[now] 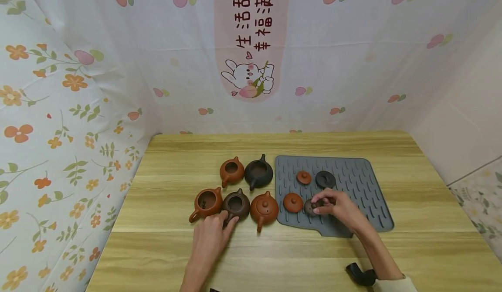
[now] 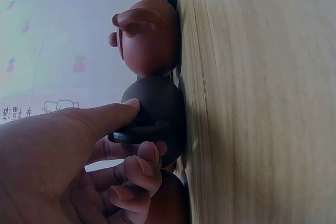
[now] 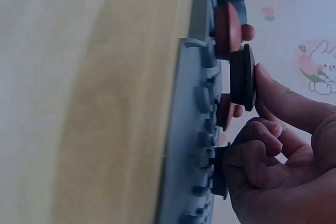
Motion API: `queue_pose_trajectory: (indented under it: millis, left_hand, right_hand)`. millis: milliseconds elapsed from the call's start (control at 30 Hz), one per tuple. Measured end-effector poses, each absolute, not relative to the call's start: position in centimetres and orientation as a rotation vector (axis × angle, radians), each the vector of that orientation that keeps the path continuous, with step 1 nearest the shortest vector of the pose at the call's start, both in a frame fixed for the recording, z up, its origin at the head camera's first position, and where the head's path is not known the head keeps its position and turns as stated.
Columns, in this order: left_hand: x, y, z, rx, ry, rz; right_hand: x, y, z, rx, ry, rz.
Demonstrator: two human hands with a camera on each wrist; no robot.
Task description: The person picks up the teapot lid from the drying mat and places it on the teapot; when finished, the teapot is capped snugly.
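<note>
My left hand (image 1: pixel 208 235) grips a dark brown lidless teapot (image 1: pixel 244 206) at its handle, the thumb pressing the body in the left wrist view. My right hand (image 1: pixel 335 202) pinches the dark brown lid (image 1: pixel 309 208) by its knob. In the right wrist view that lid (image 3: pixel 241 80) is tilted upright in the camera's sideways picture, a little off the grey mat (image 1: pixel 362 185). Beside it on the mat lies an orange-brown lid (image 1: pixel 293 202). Behind are a smaller orange-brown lid (image 1: pixel 303 177) and a black lid (image 1: pixel 325 179).
Right of the brown teapot stands a lidded orange-brown teapot (image 1: pixel 264 217). To its left is an open orange-brown teapot (image 1: pixel 211 211). Another open orange-brown teapot (image 1: pixel 225 174) and a black one (image 1: pixel 259 183) stand behind. A black curved object (image 1: pixel 361 275) shows by the right forearm.
</note>
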State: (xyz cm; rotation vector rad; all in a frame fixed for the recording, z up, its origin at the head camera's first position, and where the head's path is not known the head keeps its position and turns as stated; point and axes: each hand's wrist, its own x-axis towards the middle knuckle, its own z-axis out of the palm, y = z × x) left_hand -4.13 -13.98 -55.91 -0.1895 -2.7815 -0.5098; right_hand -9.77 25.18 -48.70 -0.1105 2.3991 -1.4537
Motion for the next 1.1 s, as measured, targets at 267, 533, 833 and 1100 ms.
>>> queue_pose_trajectory:
  millis: [267,533,833,1100]
  left_hand:
    - [-4.2,-14.0,-55.8,-0.196,-2.768,-0.499]
    - [-4.2,-13.9,-55.8,-0.153,-2.839,-0.525]
    - [-4.3,-14.0,-56.1,-0.163,-2.839,-0.508]
    - [-4.3,-13.9,-55.9,-0.152,-2.85,-0.505]
  right_hand:
    - [-9.9,24.8,-47.5,-0.174,2.421,-1.476]
    - [-10.6,23.2,-45.9,-0.273,2.443,-1.457]
    - [-11.5,21.0,-45.1,-0.351,2.43,-1.472]
    - [-12.6,18.8,-44.8,-0.521,2.419,-1.423]
